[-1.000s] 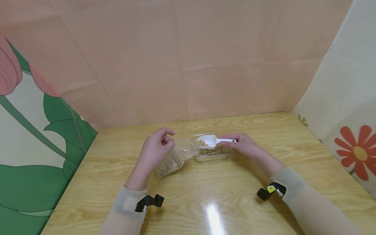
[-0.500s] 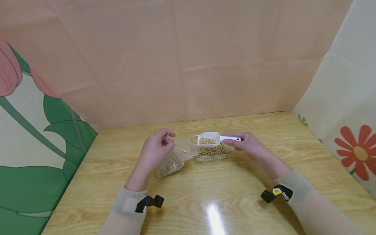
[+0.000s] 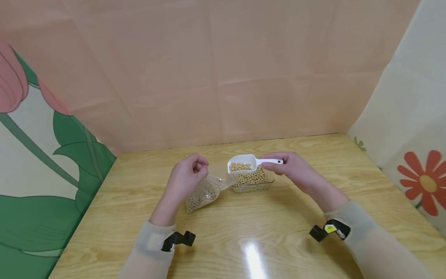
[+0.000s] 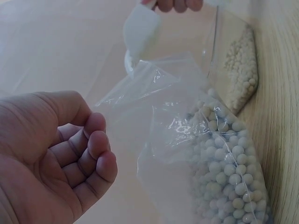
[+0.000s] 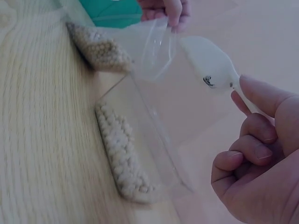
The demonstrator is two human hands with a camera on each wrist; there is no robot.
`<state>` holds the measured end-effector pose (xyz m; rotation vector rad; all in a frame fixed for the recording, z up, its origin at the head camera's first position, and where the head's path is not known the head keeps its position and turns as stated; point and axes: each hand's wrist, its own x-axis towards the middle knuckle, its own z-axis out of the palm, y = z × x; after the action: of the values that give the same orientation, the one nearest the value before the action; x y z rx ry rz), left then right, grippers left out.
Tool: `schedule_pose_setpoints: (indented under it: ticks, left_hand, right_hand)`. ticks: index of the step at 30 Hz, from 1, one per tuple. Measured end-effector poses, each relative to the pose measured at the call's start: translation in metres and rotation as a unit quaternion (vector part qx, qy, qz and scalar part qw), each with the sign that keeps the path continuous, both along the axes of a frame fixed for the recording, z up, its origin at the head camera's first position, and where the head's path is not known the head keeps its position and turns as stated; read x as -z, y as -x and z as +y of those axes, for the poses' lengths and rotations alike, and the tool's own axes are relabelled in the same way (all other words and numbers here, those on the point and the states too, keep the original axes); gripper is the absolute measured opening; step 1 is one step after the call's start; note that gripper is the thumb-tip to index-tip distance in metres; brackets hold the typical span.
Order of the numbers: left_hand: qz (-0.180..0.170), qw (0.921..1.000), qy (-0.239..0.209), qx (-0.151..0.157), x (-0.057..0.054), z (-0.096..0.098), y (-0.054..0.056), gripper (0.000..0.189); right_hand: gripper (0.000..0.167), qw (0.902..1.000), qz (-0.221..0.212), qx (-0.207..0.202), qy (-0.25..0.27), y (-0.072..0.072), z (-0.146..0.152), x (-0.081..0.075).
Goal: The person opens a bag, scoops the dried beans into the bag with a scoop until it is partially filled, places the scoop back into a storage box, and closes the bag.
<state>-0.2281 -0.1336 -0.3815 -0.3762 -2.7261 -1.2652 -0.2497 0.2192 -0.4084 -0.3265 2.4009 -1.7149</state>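
Observation:
My left hand pinches the top edge of a clear plastic bag, holding its mouth up. Round, pale beans like soybeans fill the bag's lower part, which leans on the table. In my right hand is a white scoop, gripped by its handle between thumb and fingers and loaded with beans. It is raised above the clear rectangular container, its front lip close to the bag's mouth. Beans lie inside that container. From the right wrist, only the scoop's underside shows, with a dark mark on it.
The wood-grain table runs back to a pink cloth backdrop. Printed panels stand at both sides, with green leaves on the left and a red flower on the right. The container stands right beside the bag.
The scoop has gathered more beans from the container, risen, and shifted left toward the bag's mouth. My left hand has stayed almost still, holding the bag.

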Motion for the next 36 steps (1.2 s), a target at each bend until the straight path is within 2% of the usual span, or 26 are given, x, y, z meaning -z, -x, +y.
schedule_pose_setpoints:
  ticks: [8, 13, 20, 30, 33, 36]
  left_hand:
    - [0.006, 1.0, 0.0, 0.004, 0.001, 0.006, 0.003, 0.012]
    - [0.01, 0.9999, -0.001, 0.004, 0.002, 0.009, 0.004, 0.012]
    - [0.009, 1.0, 0.002, 0.002, 0.0, 0.012, 0.005, 0.012]
    - [0.014, 0.9999, 0.004, 0.001, -0.001, 0.013, 0.006, 0.012]
    - [0.016, 0.9998, 0.006, 0.004, -0.001, 0.013, 0.008, 0.013]
    - [0.016, 0.9998, 0.006, 0.01, -0.001, 0.013, 0.009, 0.014]
  right_hand:
    - [0.037, 0.9994, 0.004, -0.032, -0.014, -0.003, -0.01, -0.014]
    - [0.037, 0.999, -0.006, -0.038, -0.021, 0.001, -0.015, -0.017]
    - [0.04, 0.9981, 0.01, -0.034, -0.051, 0.007, -0.021, -0.022]
    - [0.035, 0.9923, 0.057, -0.028, -0.106, 0.007, -0.031, -0.033]
    - [0.032, 0.9876, 0.082, -0.03, -0.13, 0.005, -0.035, -0.035]
    - [0.028, 0.9786, 0.127, -0.035, -0.158, 0.001, -0.039, -0.038]
